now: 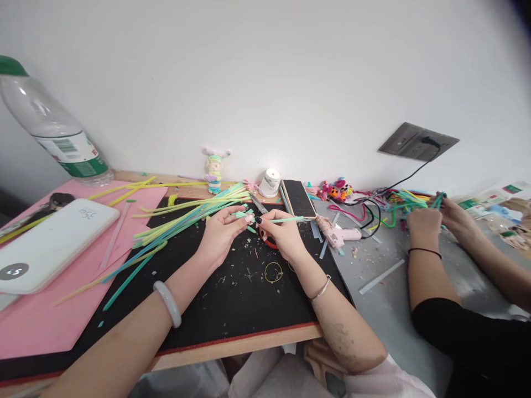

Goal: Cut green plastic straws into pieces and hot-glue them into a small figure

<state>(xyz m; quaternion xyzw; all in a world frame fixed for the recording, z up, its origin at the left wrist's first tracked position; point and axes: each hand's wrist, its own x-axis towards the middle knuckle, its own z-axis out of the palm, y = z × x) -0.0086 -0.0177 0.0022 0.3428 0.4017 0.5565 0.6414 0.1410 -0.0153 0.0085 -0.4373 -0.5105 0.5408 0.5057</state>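
Note:
My left hand (222,232) and my right hand (280,232) meet over the black mat (232,298), both pinching a thin green pipe cleaner (286,220) that sticks out to the right. A loose heap of green, yellow and blue pipe cleaners (182,218) fans out to the left of my left hand. Scissors with red handles (265,239) lie under my right hand. A small wire ring (272,272) rests on the mat near my right wrist.
A white power bank (50,240) lies on pink paper (62,309) beside a plastic bottle (53,130). A phone (298,198), a pink glue gun (336,232), a small doll (214,168) and a white cup (270,182) stand behind. Another person's hands (435,218) work coloured stems at right.

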